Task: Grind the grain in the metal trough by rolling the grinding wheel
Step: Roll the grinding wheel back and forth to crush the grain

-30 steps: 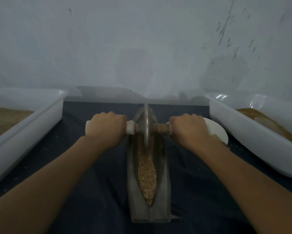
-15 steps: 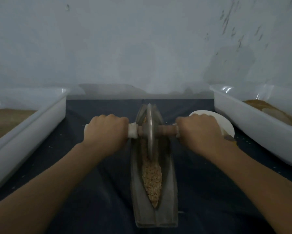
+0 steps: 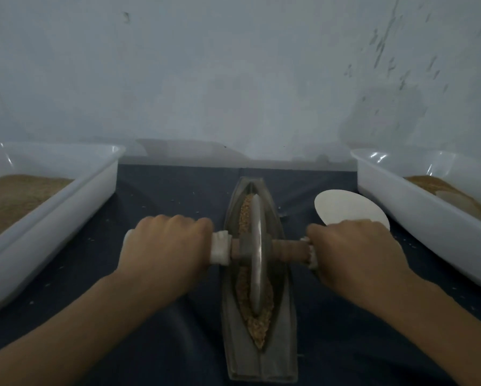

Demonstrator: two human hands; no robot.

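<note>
Fingers of the left hand (image 3: 165,250) and right hand (image 3: 353,253) curl round the axle handles. Grinding wheel (image 3: 257,254) stands mid metal trough (image 3: 285,344), grain (image 3: 259,327) beneath. Recommended: equal downward pressure, wheel upright, strokes short of both ends.

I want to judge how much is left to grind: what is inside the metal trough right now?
Coarse tan grain lines the metal trough groove, ahead of and behind the grinding wheel standing in it. The grain directly under the wheel is covered.
</note>
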